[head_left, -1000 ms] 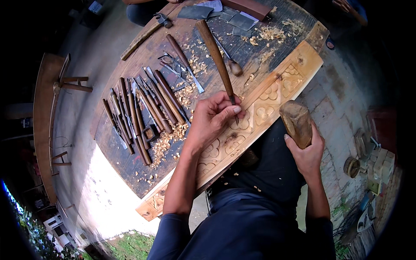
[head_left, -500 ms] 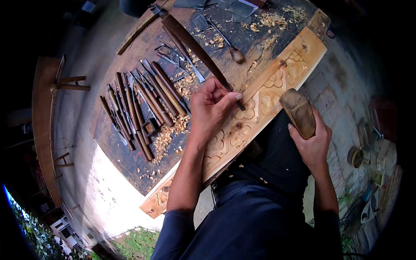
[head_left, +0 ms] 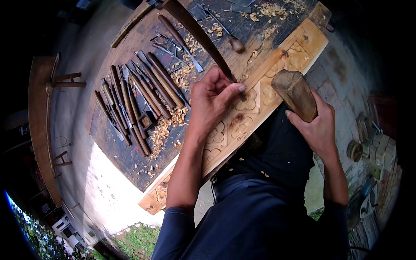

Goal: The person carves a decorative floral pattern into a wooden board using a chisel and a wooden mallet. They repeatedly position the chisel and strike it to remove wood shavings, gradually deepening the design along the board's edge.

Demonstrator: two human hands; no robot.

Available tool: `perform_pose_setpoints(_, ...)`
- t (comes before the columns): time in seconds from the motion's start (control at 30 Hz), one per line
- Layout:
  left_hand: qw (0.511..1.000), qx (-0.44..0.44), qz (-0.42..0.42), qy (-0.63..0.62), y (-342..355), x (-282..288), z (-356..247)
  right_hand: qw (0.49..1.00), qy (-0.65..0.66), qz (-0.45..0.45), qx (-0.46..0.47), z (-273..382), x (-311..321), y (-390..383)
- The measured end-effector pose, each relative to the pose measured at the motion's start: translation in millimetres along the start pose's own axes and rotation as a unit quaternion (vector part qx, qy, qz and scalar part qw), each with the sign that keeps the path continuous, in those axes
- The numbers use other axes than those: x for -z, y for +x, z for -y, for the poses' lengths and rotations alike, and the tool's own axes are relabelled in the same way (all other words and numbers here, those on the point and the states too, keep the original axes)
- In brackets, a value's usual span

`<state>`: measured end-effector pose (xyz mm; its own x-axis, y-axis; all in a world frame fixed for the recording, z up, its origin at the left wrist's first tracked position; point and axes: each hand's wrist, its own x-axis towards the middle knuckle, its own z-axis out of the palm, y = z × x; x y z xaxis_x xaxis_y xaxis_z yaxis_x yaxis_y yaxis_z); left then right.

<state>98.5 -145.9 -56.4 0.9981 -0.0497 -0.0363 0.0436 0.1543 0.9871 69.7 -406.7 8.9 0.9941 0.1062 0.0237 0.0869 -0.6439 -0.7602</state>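
A long pale wooden board (head_left: 272,104) runs diagonally along the workbench's near edge, carved with flower-like shapes in square panels. My left hand (head_left: 215,97) is closed around the lower part of a carving chisel (head_left: 201,37) with a long dark handle. The chisel leans up and away to the left, and its tip meets the board beside one carved flower. In my right hand (head_left: 315,123) is a thick, worn wooden mallet (head_left: 295,93), its head raised over the board's near edge, apart from the chisel. The mallet's grip is hidden within the fingers.
Several carving tools (head_left: 143,93) lie in a row on the dark workbench (head_left: 125,162), left of my forearm. Wood shavings (head_left: 162,130) are scattered around them. A hammer (head_left: 134,21) rests at the far left edge, and a round-handled tool (head_left: 236,43) lies beyond the board. A wooden bench (head_left: 41,125) stands left.
The mallet and my right hand have shifted slightly up and left over the board. The chisel now stands a little more upright, its tip still against the board.
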Motion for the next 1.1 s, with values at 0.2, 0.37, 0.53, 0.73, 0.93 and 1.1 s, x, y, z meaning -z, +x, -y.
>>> perform_pose_setpoints(0.2,0.998,-0.028,-0.007,0.047,0,-1,3,0.999,-0.020,-0.007,0.042,18,0,13)
perform_pose_setpoints(0.37,0.966,-0.129,-0.003,0.222,-2,-2,-1,0.994,-0.052,-0.042,0.091,22,6,22)
perform_pose_setpoints(0.53,0.950,-0.144,0.000,0.278,-6,-6,-11,0.979,-0.063,-0.109,0.161,37,30,51)
perform_pose_setpoints(0.73,0.972,-0.124,0.010,0.198,0,0,6,0.935,-0.058,-0.056,0.345,94,57,102)
perform_pose_setpoints(0.93,0.980,-0.109,-0.006,0.165,-5,5,5,0.862,-0.133,-0.066,0.485,134,34,156)
perform_pose_setpoints(1.1,0.967,-0.126,0.027,0.218,2,-7,-1,0.832,-0.181,-0.092,0.515,142,49,158)
